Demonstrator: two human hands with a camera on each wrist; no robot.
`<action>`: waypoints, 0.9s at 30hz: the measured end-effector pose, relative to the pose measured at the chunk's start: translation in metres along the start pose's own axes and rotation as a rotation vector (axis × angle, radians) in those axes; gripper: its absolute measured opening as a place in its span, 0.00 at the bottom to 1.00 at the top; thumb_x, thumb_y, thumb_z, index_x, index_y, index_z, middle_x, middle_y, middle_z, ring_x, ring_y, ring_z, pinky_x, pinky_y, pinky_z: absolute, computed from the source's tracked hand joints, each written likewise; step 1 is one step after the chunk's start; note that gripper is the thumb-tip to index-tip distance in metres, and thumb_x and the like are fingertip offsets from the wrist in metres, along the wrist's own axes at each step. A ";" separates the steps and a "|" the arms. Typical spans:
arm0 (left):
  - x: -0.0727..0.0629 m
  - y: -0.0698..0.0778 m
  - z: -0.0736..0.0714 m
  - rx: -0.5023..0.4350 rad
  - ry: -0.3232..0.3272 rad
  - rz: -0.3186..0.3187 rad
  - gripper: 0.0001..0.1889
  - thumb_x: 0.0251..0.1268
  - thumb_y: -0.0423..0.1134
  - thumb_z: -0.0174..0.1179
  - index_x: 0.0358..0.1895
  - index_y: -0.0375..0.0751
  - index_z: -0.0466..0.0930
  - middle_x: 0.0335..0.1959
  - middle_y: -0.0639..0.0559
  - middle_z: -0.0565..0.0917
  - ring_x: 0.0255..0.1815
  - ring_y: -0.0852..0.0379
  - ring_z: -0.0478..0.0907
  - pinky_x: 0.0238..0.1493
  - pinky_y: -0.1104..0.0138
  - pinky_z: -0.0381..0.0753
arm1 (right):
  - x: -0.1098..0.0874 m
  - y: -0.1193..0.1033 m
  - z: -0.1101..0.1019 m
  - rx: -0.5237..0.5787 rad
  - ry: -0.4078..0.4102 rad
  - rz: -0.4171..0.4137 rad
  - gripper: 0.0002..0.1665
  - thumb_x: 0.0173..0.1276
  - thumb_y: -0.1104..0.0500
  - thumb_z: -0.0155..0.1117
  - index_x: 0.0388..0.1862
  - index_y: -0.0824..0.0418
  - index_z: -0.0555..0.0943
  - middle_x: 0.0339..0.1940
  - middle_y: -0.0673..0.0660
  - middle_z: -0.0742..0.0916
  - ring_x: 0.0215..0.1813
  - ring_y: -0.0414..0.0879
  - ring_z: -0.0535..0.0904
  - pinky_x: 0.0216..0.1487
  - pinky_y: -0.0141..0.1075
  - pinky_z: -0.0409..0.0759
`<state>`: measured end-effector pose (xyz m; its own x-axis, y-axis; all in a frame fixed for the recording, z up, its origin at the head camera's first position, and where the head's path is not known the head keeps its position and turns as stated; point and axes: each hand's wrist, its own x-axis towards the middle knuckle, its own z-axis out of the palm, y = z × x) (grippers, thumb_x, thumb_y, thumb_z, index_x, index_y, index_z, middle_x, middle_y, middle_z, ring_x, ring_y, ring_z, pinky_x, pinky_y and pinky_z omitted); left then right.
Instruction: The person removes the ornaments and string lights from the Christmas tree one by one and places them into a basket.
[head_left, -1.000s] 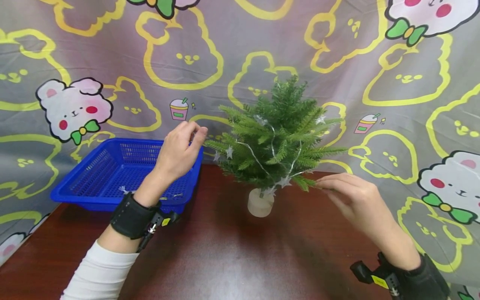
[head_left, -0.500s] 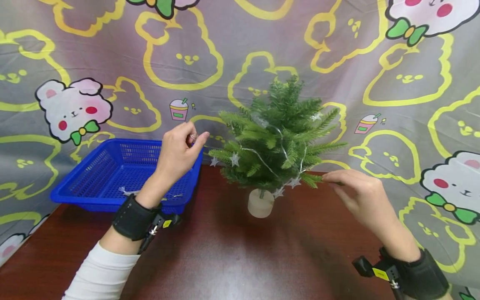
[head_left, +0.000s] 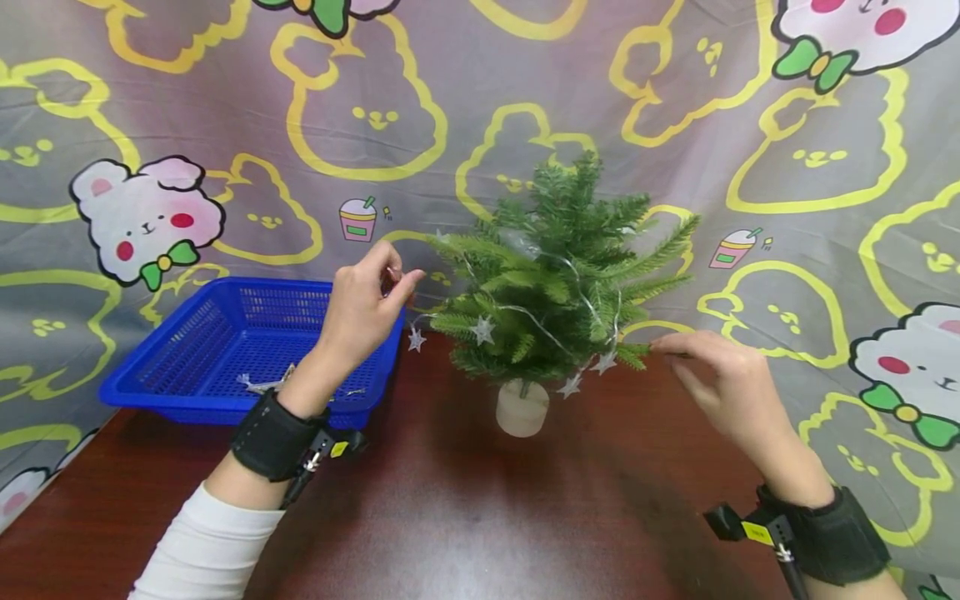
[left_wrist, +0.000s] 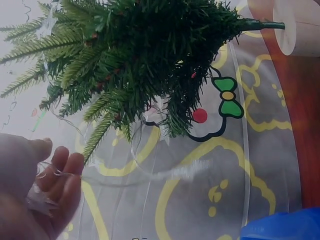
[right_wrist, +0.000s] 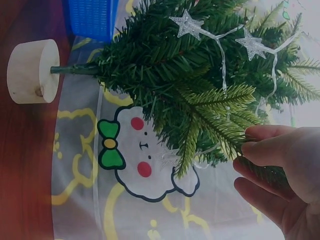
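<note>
Left hand (head_left: 360, 304) curled round star garland (head_left: 482, 330); right hand (head_left: 723, 379) pinches low branch tip (head_left: 632, 356). Artificial fir (head_left: 555, 287) upright on table (head_left: 450, 517), garland draped across it. Hard tug could snag strand, maybe topple tree.

Blue plastic basket (head_left: 247, 350), slatted walls and mesh bottom, sits on the left of the tabletop (head_left: 465, 517), near the backdrop, with a few small pale items (head_left: 266, 385) lying in it, too small and partly covered to identify. Tabletop is dark reddish-brown, glossy, bright glare at its near middle. Grey cloth backdrop (head_left: 465, 79) hangs behind, lightly creased, printed with yellow cartoon outlines (head_left: 367, 171), white animals (head_left: 146, 221) with red cheeks and green bows, plus pink lidded cups (head_left: 358, 223) with green straws.
</note>
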<state>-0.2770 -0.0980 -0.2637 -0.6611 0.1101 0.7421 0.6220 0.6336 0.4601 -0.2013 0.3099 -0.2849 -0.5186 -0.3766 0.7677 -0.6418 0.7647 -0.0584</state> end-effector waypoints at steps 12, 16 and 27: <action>0.000 -0.001 0.005 0.036 -0.192 -0.032 0.12 0.78 0.41 0.50 0.43 0.38 0.79 0.28 0.46 0.81 0.28 0.51 0.77 0.33 0.60 0.72 | 0.001 0.013 0.007 0.007 0.034 0.050 0.21 0.52 0.78 0.71 0.40 0.57 0.88 0.38 0.55 0.90 0.52 0.14 0.71 0.52 0.12 0.65; -0.001 -0.001 0.005 0.014 -0.218 -0.031 0.11 0.77 0.40 0.51 0.43 0.36 0.80 0.30 0.45 0.80 0.30 0.49 0.76 0.36 0.60 0.71 | 0.002 0.016 0.009 0.020 0.053 0.049 0.21 0.52 0.78 0.71 0.40 0.57 0.88 0.38 0.55 0.90 0.52 0.14 0.72 0.54 0.12 0.65; -0.004 0.000 0.002 0.141 -0.336 -0.068 0.16 0.60 0.44 0.70 0.48 0.42 0.83 0.30 0.47 0.68 0.30 0.50 0.63 0.38 0.60 0.61 | 0.003 0.018 0.010 0.003 0.050 0.062 0.19 0.53 0.77 0.71 0.40 0.58 0.88 0.38 0.56 0.90 0.49 0.21 0.75 0.54 0.12 0.64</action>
<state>-0.2751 -0.0969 -0.2674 -0.8145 0.2945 0.4998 0.5232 0.7451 0.4136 -0.2201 0.3173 -0.2904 -0.5283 -0.3019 0.7936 -0.6110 0.7842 -0.1084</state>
